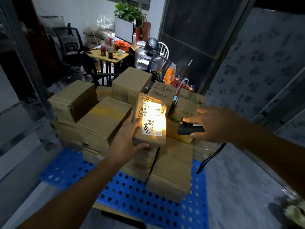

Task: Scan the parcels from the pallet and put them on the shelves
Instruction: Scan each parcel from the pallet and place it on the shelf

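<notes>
My left hand grips a small brown cardboard parcel by its lower left edge, holding it tilted up above the stack. Its white shipping label faces me and glows under a bright light. My right hand holds a black handheld scanner just right of the parcel, pointed at the label; a black strap hangs from that hand. Below, many brown parcels are piled on a blue perforated plastic pallet.
Metal shelf uprights stand at the left. A patterned wall and dark door frame lie at the right. Behind the pile are a desk with bottles and a monitor, office chairs, a helmet and red fire extinguishers.
</notes>
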Available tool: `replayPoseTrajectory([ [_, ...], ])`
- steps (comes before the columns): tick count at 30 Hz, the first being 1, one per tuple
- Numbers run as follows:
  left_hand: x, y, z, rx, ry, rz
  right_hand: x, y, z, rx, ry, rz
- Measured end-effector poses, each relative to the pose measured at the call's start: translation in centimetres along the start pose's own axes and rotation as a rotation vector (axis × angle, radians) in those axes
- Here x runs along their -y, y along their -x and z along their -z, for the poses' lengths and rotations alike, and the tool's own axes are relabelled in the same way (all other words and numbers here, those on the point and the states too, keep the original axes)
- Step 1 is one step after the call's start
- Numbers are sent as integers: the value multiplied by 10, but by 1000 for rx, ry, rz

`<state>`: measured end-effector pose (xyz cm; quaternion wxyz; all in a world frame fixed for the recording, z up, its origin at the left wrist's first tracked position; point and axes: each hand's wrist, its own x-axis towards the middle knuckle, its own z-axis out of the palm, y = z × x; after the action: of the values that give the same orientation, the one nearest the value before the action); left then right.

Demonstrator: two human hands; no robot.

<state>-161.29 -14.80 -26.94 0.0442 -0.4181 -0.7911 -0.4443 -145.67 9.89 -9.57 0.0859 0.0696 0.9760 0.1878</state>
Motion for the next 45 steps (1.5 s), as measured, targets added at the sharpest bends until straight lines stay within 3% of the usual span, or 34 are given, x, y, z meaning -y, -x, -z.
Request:
replayPoseTrajectory([
  [8,-37,21,12,-35,-237,-81,-5,26,-3,-125,-47,32],
  [11,-52,41,25,-101,-63,-18,-1,26,-22,-196,-338,49],
  [15,-75,88,49,-373,157,144,44,10,-41,-269,-776,218],
  [22,-99,209,176,-719,79,316,203,-10,15,-337,-1012,570],
  [32,-136,408,377,-1064,-173,446,473,34,179,-342,-966,965],
  [39,-151,563,513,-1208,-333,569,674,94,276,-410,-917,1158],
  [45,-134,629,596,-1270,-458,592,792,119,323,-381,-957,1187],
])
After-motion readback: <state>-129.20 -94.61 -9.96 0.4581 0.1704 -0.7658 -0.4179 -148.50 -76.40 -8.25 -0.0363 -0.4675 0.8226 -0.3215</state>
